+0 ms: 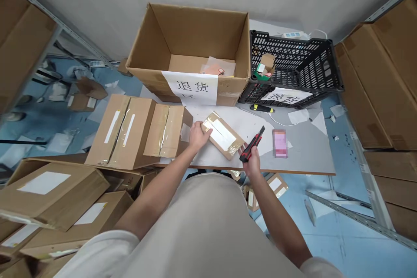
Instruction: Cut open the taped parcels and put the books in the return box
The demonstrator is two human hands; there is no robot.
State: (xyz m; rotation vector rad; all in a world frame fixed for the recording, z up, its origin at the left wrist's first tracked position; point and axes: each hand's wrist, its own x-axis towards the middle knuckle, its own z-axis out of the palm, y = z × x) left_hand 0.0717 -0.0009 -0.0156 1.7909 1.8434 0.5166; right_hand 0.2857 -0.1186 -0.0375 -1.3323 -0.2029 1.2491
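Observation:
A small flat cardboard box (pixel 222 134) with a white label and clear tape lies tilted across the white tabletop before me. My left hand (pixel 199 135) grips its upper left end, thumb on top. In my right hand (pixel 251 163) is a red and black box cutter (pixel 252 144), pointing up and away to the right. Fingertips of that hand also touch the box's lower right end. Whether the cutter's blade is out, I cannot tell. Just left of my left hand stands a taped carton (pixel 167 132).
Behind is a large open carton (pixel 198 34) with a paper sign and a few items inside. Beside it stands a black plastic crate (pixel 293 63). A yellow-black tool (pixel 262 108) and a blurred pink item (pixel 280 143) lie right. Larger cartons (pixel 120 130) crowd the left.

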